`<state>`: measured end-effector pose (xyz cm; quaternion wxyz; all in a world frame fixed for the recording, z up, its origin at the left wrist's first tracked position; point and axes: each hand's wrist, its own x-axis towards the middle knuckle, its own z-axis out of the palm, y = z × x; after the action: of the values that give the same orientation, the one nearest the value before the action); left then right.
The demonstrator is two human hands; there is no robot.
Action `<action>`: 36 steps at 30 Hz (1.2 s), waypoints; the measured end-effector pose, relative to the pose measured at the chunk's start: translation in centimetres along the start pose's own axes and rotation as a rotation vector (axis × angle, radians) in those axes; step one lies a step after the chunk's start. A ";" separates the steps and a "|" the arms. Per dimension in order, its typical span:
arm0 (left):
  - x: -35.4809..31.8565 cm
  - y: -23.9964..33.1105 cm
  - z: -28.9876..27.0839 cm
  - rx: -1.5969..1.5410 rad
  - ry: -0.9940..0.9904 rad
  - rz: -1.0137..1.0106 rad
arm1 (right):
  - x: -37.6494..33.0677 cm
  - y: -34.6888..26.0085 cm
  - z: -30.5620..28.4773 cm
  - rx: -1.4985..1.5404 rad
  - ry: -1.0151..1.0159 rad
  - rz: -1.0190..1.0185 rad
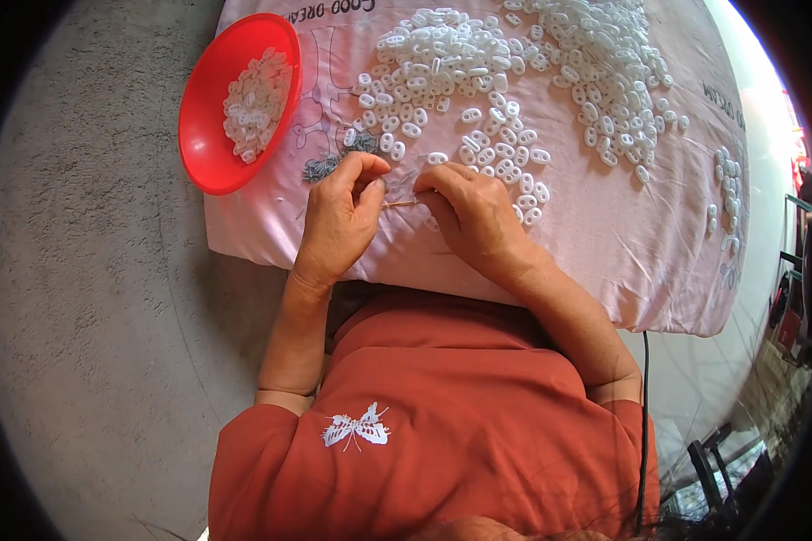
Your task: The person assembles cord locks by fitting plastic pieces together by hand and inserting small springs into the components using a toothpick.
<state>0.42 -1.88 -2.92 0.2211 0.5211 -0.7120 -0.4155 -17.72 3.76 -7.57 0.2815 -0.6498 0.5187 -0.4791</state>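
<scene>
Pinching a thin stick (401,204) near the frame's centre, my left hand (336,221) and right hand (480,218) have their fingers together at either end. Its long axis runs left to right, nearly level; which way it points I cannot tell. Work looks partway: some white pieces (258,106) sit in the red bowl (200,122), upper left, many more lie loose on the desk (595,243), top

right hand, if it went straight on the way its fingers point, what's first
Most likely the left hand, just across from the right hand, with a thin tan strand between them; depth is hard to judge.
</scene>
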 end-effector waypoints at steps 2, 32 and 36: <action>0.0 0.0 -0.1 0.109 0.006 0.034 | -0.1 -0.2 0.1 -0.041 -0.026 -0.012; -0.6 0.5 -0.2 -0.023 -0.114 0.035 | 0.0 -0.1 0.1 -0.085 0.016 -0.063; -0.8 0.8 0.0 -0.061 -0.124 0.023 | 0.0 0.1 0.1 -0.023 0.034 -0.041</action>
<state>0.28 -1.05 -2.21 0.1973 0.4791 -0.7173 -0.4659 -17.68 3.70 -7.68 0.2551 -0.6553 0.5156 -0.4896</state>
